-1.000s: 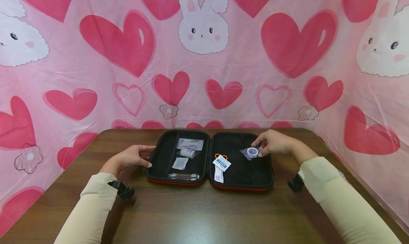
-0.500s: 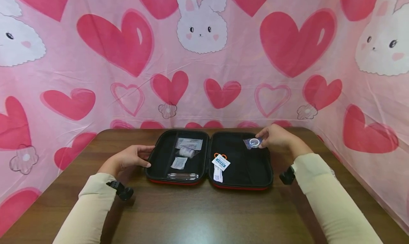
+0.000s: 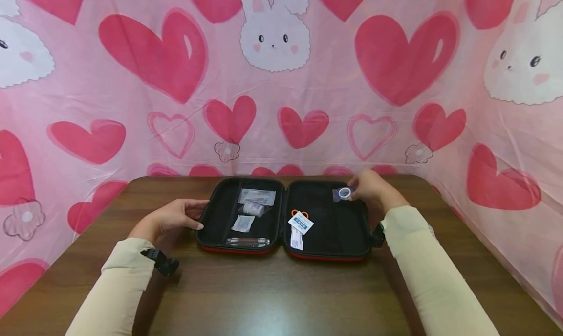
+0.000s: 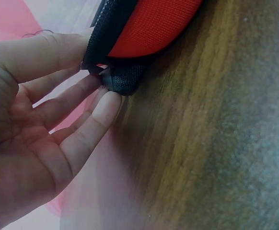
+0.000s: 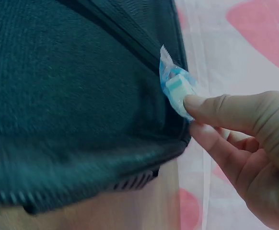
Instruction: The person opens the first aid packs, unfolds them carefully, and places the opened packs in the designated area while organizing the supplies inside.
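A black zip case (image 3: pixel 327 228) with a red outside lies unfolded flat on the table. By its left edge, my left hand (image 3: pixel 171 219) holds the rim; in the left wrist view the thumb lies over the rim and fingers reach the black tab (image 4: pixel 127 79) below. My right hand (image 3: pixel 371 187) pinches a roll of white tape (image 3: pixel 344 193) in a clear bluish wrapper between thumb and finger. This roll (image 5: pixel 180 91) is over the far right corner of the case's right half. Part of the roll is behind the thumb.
In the left half are clear flat packets (image 3: pixel 257 196), a wrapped white roll (image 3: pixel 253 208), a small white packet (image 3: pixel 243 223) and a long clear packet (image 3: pixel 248 241). The right half holds orange loops (image 3: pixel 300 212) under a printed packet (image 3: pixel 301 223), beside a white strip packet (image 3: pixel 296 239).
My right hand has carried the tape roll away from me to the case's far right corner, then slightly left. The left hand keeps its place at the left rim.
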Tool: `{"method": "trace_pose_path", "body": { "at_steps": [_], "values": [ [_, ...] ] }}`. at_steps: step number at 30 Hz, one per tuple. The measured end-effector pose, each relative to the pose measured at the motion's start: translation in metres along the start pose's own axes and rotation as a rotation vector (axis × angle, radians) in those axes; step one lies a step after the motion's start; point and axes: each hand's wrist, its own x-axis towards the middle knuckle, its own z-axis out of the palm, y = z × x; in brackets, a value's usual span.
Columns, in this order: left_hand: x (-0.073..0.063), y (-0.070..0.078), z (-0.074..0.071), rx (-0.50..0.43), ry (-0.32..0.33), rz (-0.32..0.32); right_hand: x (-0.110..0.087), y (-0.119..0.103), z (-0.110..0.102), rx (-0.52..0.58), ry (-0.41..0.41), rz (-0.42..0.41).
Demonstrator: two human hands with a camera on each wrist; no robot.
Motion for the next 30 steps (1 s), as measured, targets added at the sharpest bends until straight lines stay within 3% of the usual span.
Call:
{"method": "trace_pose_path", "body": {
  "at_steps": [6,30],
  "values": [
    [-0.002,0.000,-0.001,-0.011,-0.008,0.004,0.008,-0.002,0.009,-0.076,-0.009,-0.028],
    [0.002,-0.001,-0.002,0.015,0.016,-0.017,0.022,-0.002,0.033,0.052,-0.012,0.020]
  ]
}}
